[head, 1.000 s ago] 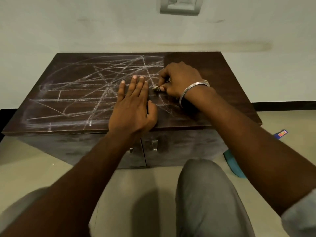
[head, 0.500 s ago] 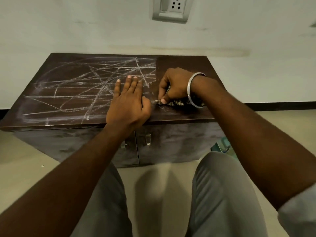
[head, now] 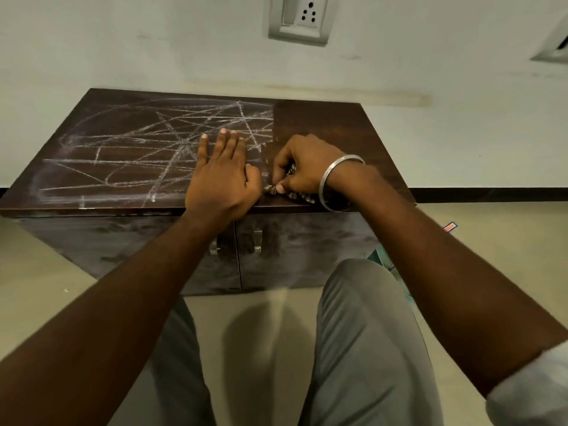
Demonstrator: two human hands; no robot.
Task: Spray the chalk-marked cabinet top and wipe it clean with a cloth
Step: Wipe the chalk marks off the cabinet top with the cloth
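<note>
A person's left hand (head: 222,176) lies flat, fingers together, on the dark cabinet top (head: 322,124), chalk marks (head: 147,149) spreading toward 10 o'clock. At its 3 o'clock, the right hand (head: 302,167) (steel bangle (head: 335,179) at the wrist) pinches a patterned cloth (head: 292,192) near the front edge.

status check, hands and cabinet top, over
Left hand flat on dark wooden cabinet top. Right hand gripping patterned cloth. White chalk scribbles cover left side. Nothing blocking.
</note>
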